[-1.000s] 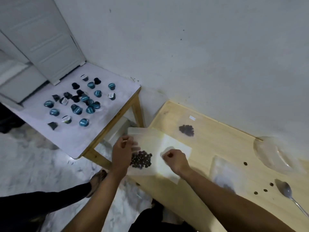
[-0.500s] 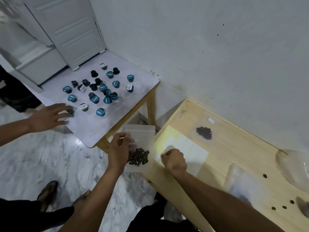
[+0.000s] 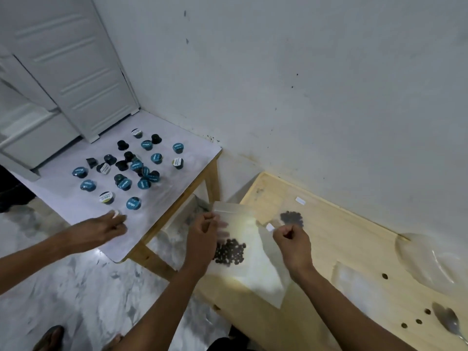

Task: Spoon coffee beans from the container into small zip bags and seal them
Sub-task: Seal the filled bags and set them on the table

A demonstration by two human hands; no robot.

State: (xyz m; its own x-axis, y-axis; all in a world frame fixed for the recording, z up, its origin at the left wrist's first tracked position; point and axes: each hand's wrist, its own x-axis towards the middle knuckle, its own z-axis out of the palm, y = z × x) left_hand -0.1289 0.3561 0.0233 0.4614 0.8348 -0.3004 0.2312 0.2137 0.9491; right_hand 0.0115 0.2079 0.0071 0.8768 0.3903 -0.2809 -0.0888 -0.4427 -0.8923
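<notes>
Bag's pinched top edge blurred

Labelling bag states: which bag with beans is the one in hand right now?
The near zip bag at the table edge, beans pooled inside, pinched by left hand and right hand. The other filled bag lies untouched nearer the wall.

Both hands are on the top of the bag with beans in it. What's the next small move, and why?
Probably pinch along the top strip to press it shut. The left hand and right hand each pinch a top corner of the bag, and the beans already sit low inside it. Whether the strip is sealed cannot be told.
</notes>
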